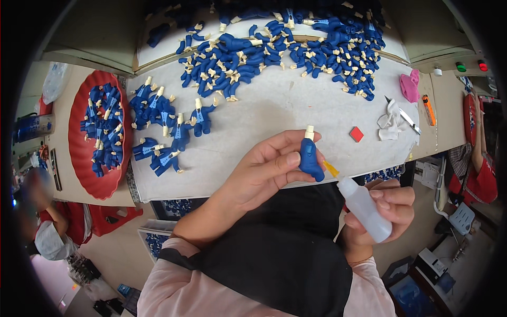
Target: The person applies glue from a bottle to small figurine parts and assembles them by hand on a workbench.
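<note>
In my left hand [272,166] is a small blue doll torso [310,158] with a cream neck peg on top, pinched upright between thumb and fingers. My right hand [393,206] is wrapped round a translucent white squeeze bottle [364,208]. Its yellow nozzle [331,169] points up and left, close to the torso's right side; whether it touches cannot be made out. Left of my hands, several blue doll bodies [179,132] with arms attached lie on the white sheet [237,127]. Farther back is a heap of loose blue arms with cream hands [227,63].
A red scalloped tray [79,153] of doll bodies stands at the left. To the right lie a red square [356,134], a white cloth [391,121], tweezers [409,120], a pink cloth [409,86] and an orange cutter [429,110]. Other people sit at both sides.
</note>
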Demonstrator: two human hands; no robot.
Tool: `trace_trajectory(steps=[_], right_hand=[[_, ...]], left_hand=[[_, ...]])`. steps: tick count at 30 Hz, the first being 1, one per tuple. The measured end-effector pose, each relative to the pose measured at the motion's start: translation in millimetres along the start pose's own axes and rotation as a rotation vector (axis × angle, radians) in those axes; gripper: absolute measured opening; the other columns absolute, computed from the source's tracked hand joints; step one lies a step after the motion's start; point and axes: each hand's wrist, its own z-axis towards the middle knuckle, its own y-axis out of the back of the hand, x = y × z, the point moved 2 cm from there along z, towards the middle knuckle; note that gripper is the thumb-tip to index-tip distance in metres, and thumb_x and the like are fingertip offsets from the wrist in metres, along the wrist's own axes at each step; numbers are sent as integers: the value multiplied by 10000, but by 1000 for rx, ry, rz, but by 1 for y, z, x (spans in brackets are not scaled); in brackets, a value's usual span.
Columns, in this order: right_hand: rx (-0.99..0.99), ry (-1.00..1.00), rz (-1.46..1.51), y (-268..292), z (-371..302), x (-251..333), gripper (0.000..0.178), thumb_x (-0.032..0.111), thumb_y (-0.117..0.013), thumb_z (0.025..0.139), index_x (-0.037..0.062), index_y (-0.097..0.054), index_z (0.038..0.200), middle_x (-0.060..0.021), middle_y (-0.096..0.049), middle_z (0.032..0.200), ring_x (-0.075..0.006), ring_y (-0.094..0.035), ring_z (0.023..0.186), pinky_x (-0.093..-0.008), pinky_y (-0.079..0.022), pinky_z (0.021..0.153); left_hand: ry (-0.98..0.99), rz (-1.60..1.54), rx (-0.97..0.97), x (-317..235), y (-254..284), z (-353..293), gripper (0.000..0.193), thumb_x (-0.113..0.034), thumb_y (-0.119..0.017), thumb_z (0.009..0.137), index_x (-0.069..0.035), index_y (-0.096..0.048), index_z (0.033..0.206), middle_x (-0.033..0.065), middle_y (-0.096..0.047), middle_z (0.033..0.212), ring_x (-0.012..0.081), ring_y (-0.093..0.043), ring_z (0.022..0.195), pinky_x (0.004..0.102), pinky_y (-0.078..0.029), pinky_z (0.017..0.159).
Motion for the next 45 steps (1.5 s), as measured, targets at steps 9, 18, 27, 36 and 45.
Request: trace_trajectory(steps=[9, 18, 27, 36, 45], right_hand=[[24, 61, -86, -7, -5, 3, 456, 193, -779, 580, 83, -475, 902, -58, -458, 822, -129, -468, 603, -231, -439, 504], [28, 57, -109, -8, -4, 4, 451, 202, -779, 582, 86, -462, 881, -59, -456, 817, -132, -469, 598, -234, -447, 509], [37, 67, -128, -8, -4, 3, 454, 203, -776, 589, 88, -454, 889, -60, -452, 813, -136, -472, 590, -232, -448, 500], [40, 84, -134, -7, -4, 2, 436, 200, -770, 597, 78, -462, 881, -61, -452, 808, -137, -478, 577, -231, -448, 497], [69, 87, -121, -8, -3, 3, 423, 174, -769, 601, 68, -473, 884, -68, -454, 797, -140, -498, 595, -236, -459, 503]], left_hand=[[-29, 48, -41, 1, -1, -4, 373, -164, -490, 846, -21, -391, 1176, 150, -527, 1005, 253, -529, 973, 326, -435, 825], [-21, 54, -25, 1, -3, -3, 368, -166, -494, 843, -31, -394, 1171, 150, -527, 1001, 238, -527, 967, 317, -428, 826], [-26, 53, -30, 1, -3, -3, 375, -164, -500, 840, -24, -391, 1171, 152, -526, 1009, 228, -528, 962, 308, -434, 812], [-70, 96, -73, -2, -4, -3, 386, -161, -521, 828, -19, -396, 1165, 139, -534, 1017, 214, -529, 960, 298, -436, 800], [-186, 212, -135, -1, -2, -3, 369, -132, -514, 829, -14, -408, 1162, 145, -529, 1024, 206, -506, 985, 326, -378, 872]])
